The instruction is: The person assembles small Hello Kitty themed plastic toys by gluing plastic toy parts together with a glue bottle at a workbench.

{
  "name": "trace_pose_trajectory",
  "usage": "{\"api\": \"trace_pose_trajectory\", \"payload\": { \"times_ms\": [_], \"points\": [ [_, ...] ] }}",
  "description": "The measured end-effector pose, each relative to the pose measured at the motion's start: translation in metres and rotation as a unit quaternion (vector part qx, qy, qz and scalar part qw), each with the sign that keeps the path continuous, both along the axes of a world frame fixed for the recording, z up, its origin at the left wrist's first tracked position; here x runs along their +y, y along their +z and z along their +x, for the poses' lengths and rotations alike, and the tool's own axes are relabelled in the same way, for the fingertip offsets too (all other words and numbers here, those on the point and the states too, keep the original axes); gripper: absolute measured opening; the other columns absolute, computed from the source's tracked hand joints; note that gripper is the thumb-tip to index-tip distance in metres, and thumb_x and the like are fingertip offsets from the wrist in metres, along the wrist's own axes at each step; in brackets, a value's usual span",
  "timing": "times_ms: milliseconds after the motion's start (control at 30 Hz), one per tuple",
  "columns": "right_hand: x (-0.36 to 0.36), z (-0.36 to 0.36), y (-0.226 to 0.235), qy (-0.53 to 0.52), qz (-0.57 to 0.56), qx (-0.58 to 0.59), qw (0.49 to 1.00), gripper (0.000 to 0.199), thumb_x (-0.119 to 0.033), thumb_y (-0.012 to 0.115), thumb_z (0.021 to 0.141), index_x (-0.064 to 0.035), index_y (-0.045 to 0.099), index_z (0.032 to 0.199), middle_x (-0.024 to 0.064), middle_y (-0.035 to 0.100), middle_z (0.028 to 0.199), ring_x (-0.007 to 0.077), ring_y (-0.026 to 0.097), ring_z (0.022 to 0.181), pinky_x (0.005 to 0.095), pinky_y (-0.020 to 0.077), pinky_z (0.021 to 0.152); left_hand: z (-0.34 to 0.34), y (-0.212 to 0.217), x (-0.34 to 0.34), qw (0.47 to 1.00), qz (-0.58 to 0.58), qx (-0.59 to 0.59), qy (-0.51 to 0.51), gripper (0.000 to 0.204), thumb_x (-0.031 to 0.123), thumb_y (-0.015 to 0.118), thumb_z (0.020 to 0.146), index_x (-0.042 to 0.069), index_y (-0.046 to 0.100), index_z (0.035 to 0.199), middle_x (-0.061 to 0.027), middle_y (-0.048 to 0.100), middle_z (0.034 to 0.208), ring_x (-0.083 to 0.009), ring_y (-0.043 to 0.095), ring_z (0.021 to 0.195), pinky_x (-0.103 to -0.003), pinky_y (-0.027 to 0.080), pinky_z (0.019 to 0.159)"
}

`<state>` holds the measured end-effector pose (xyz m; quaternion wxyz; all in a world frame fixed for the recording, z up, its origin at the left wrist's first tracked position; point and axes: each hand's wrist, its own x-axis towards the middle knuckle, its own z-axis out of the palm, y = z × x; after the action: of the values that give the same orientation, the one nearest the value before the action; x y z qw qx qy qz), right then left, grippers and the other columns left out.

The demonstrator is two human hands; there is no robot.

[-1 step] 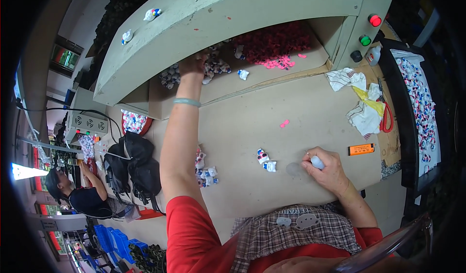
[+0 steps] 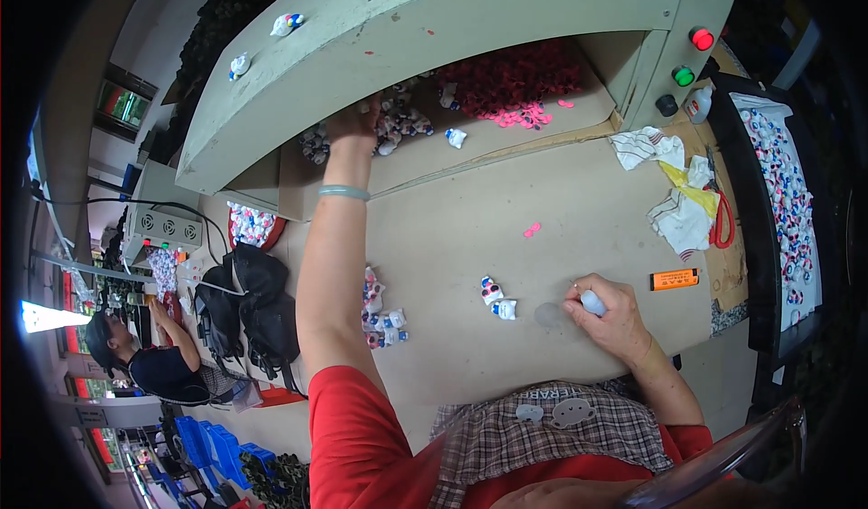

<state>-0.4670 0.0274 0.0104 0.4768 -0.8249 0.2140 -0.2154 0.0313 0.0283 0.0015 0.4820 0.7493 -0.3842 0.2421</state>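
Note:
My left hand (image 2: 353, 125) reaches under the hood of a grey-green bench cabinet, into a pile of small white-and-blue figurines (image 2: 405, 122). Shadow and the hood's edge hide its fingers. A single figurine (image 2: 456, 137) lies apart to its right. On the bench, my right hand (image 2: 617, 317) is closed around a small pale-blue object (image 2: 593, 303), perhaps a bottle; only its rounded end shows. Left of that hand is a grey round smudge (image 2: 549, 315), then two figurines, one white-and-blue (image 2: 504, 309) and one with red and blue marks (image 2: 491, 289).
Red-pink pieces (image 2: 515, 80) fill the cabinet's right part. Several figurines (image 2: 387, 328) lie beside my left forearm. To the right are an orange box-like item (image 2: 674, 279), cloths (image 2: 680, 224), red-handled scissors (image 2: 724, 221) and a figurine-filled tray (image 2: 779, 202). Black bags (image 2: 262, 306) and another person (image 2: 163, 369) are at left.
My left hand has shifted very slightly to the left within the pile. My right hand keeps its grip and place.

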Motion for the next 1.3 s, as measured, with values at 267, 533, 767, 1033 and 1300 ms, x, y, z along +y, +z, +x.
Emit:
{"api": "trace_pose_trajectory", "payload": {
  "times_ms": [267,533,767,1033,1300],
  "points": [
    [0.000,-0.002,-0.004,-0.003,0.004,0.009,1.000,0.017,-0.006,0.072,0.078,-0.0030,0.059,0.089,0.0097,0.067,0.078,0.0262,0.068,0.071,0.0322,0.0528,0.064,0.029,0.032,0.075,0.885,-0.089,0.455,-0.040,0.025,0.031,0.052,0.096,0.013,0.059,0.113,-0.0096,0.062,0.108,-0.0227,0.065,0.087,-0.032,0.053,0.062],
    [0.002,-0.001,-0.010,-0.025,0.034,0.017,0.999,0.017,-0.004,0.072,0.078,-0.0027,0.059,0.089,0.0086,0.067,0.078,0.0220,0.067,0.068,0.0300,0.0518,0.062,0.038,-0.015,0.062,0.917,0.358,-0.147,0.094,0.048,0.039,0.059,0.088,0.014,0.051,0.128,-0.0191,0.056,0.124,-0.0383,0.054,0.114,-0.046,0.045,0.095],
    [0.004,0.000,-0.011,-0.021,0.045,0.019,0.999,0.016,-0.004,0.072,0.078,-0.0028,0.059,0.088,0.0085,0.067,0.078,0.0216,0.067,0.067,0.0299,0.0517,0.062,0.019,0.015,0.054,0.937,0.338,-0.040,0.074,0.053,0.043,0.061,0.085,0.010,0.053,0.125,-0.0194,0.059,0.119,-0.0391,0.057,0.108,-0.046,0.046,0.091],
    [0.002,0.000,-0.009,-0.015,0.036,0.019,0.999,0.017,-0.005,0.072,0.078,-0.0030,0.059,0.089,0.0089,0.067,0.077,0.0222,0.067,0.068,0.0299,0.0519,0.062,0.008,0.018,0.049,0.952,0.306,0.027,-0.001,0.043,0.041,0.062,0.085,0.005,0.060,0.109,-0.0127,0.068,0.085,-0.0319,0.063,0.092,-0.045,0.048,0.083],
    [0.003,-0.001,-0.009,-0.025,0.035,0.020,0.999,0.016,-0.005,0.072,0.078,-0.0027,0.060,0.088,0.0088,0.067,0.078,0.0224,0.067,0.067,0.0298,0.0515,0.063,-0.027,0.022,0.046,0.930,0.362,-0.054,-0.007,0.022,0.031,0.059,0.089,0.014,0.067,0.099,-0.0115,0.069,0.091,-0.0289,0.066,0.086,-0.038,0.051,0.076]
  ]
}}
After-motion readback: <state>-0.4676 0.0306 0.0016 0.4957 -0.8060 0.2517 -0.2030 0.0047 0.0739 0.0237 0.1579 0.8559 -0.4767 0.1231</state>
